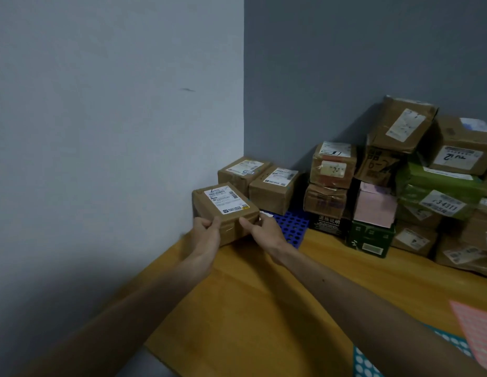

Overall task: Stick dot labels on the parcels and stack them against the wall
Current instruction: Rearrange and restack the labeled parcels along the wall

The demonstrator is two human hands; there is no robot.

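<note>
A small brown cardboard parcel [224, 205] with a white shipping label on top sits close to the left wall, on or just above the blue grid pallet [291, 224]. My left hand [207, 231] grips its near left corner, thumb on the top edge. My right hand [264, 227] holds its near right side, thumb on the front face. Two more brown parcels [243, 170] [275, 186] stand behind it in the corner. A pink dot-label sheet [476, 330] and a teal one [370, 363] lie at the lower right.
A tall pile of brown, green and pink parcels [400, 180] leans against the back wall on the right. The floor [264, 295] is yellow wood. The grey walls [114, 131] meet in a corner just behind the parcels.
</note>
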